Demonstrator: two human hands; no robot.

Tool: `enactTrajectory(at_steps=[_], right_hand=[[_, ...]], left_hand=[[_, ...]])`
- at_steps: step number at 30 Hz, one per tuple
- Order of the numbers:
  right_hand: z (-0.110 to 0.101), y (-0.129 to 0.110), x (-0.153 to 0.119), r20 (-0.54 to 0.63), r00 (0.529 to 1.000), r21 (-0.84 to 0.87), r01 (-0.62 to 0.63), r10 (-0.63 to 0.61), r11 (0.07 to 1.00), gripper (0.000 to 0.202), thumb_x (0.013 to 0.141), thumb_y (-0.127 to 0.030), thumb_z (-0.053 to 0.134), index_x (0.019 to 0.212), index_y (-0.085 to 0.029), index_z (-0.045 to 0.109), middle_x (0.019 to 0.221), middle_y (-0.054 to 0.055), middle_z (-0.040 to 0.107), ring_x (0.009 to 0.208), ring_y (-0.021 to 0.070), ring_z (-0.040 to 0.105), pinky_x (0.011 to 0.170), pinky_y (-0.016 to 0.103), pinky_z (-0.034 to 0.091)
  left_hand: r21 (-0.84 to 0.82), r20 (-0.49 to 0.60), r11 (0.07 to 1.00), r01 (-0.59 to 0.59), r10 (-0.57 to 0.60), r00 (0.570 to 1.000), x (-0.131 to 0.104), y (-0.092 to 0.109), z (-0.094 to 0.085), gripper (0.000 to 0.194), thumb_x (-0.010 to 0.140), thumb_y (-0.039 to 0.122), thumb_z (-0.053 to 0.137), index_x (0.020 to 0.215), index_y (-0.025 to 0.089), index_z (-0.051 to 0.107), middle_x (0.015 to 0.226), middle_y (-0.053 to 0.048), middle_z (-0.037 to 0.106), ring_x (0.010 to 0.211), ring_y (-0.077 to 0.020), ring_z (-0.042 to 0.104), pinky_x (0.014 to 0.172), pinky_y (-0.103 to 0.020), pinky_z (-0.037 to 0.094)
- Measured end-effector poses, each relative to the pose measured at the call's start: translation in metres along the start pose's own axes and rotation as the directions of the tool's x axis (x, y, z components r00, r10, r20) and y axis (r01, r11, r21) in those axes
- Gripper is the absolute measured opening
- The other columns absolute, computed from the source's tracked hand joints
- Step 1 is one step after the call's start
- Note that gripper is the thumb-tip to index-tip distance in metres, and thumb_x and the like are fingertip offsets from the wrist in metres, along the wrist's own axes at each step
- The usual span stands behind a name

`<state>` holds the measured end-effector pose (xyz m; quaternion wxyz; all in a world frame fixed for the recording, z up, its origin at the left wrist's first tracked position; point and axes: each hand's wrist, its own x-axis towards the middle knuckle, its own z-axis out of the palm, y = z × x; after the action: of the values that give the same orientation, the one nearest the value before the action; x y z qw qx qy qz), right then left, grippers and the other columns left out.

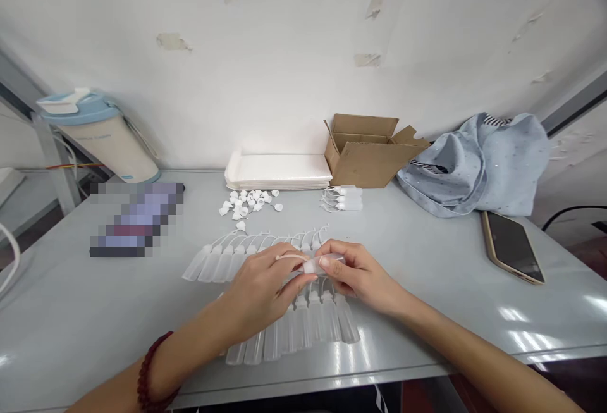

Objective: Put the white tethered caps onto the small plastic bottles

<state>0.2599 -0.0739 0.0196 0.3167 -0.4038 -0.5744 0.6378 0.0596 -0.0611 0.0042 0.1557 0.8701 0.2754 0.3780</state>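
In the head view, the left hand [265,283] and the right hand [363,277] are meeting over the surface [417,236] and holding one tube [327,265] between them. The tube is lying nearly level, its white neck pointing toward the left hand. The right hand is pinching the clear body between thumb and fingers; the left hand is curling its thumb and fingers around the neck end, where a thin white strip is sticking out over the fingers.

Beneath and just beyond the hands, a back row of tubes [213,264] is fanning out, partly hidden by the left hand. Nearer the person, a front row of tubes [303,324] is lying below the hands. Past the back row, loose white caps [251,201] are sitting in a scattered pile, and three more tubes [348,198] are lying before an open box [365,160]. A white stack [284,170] is resting beside the box. Farther out, a bottle [107,138] is standing on the left, while a blue bag [478,166] and a phone [515,247] are resting on the right.
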Motion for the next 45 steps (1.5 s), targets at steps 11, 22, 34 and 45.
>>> enactTrajectory(at_steps=[11, 22, 34, 45], right_hand=[[0.001, -0.002, -0.002, -0.016, 0.991, -0.245, 0.125, -0.133, 0.962, 0.025, 0.087, -0.041, 0.056, 0.09, -0.017, 0.058, 0.06, -0.006, 0.039, 0.05, 0.0071, 0.032, 0.046, 0.02, 0.024], [0.003, 0.0, -0.001, -0.047, 0.994, -0.286, 0.083, -0.1, 0.955, 0.031, 0.089, -0.044, 0.051, 0.076, -0.017, 0.054, 0.05, -0.008, 0.035, 0.044, 0.0065, 0.031, 0.044, 0.02, 0.025], [0.001, -0.004, -0.002, -0.031, 0.998, -0.227, 0.051, -0.059, 0.973, 0.034, 0.09, -0.047, 0.05, 0.075, -0.017, 0.054, 0.049, -0.008, 0.034, 0.044, 0.0067, 0.03, 0.045, 0.021, 0.025], [0.001, -0.002, -0.003, 0.012, 0.988, -0.361, 0.151, -0.157, 0.92, 0.032, 0.093, -0.042, 0.044, 0.078, -0.017, 0.055, 0.059, -0.005, 0.041, 0.054, 0.0085, 0.037, 0.053, 0.022, 0.03]], left_hand=[[-0.141, 0.31, 0.972, 0.189, -0.138, 0.941, 0.013, 0.01, -0.014, 0.032, 0.096, 0.026, 0.043, 0.067, 0.016, 0.052, 0.061, 0.003, 0.05, 0.059, -0.0101, 0.047, 0.055, -0.022, 0.035], [0.063, 0.132, 0.99, -0.13, 0.12, 0.984, 0.005, -0.001, -0.006, 0.025, 0.095, 0.015, 0.043, 0.072, 0.016, 0.052, 0.059, 0.002, 0.051, 0.056, -0.0114, 0.038, 0.05, -0.024, 0.03], [-0.025, 0.179, 1.0, -0.006, 0.01, 0.984, 0.007, 0.0, -0.008, 0.025, 0.094, 0.022, 0.048, 0.07, 0.016, 0.052, 0.062, 0.001, 0.051, 0.06, -0.0114, 0.047, 0.053, -0.022, 0.036], [-0.036, 0.226, 0.999, 0.027, -0.018, 0.974, 0.009, 0.006, -0.009, 0.036, 0.096, 0.023, 0.043, 0.06, 0.017, 0.043, 0.054, 0.005, 0.038, 0.052, -0.0093, 0.039, 0.049, -0.021, 0.029]])
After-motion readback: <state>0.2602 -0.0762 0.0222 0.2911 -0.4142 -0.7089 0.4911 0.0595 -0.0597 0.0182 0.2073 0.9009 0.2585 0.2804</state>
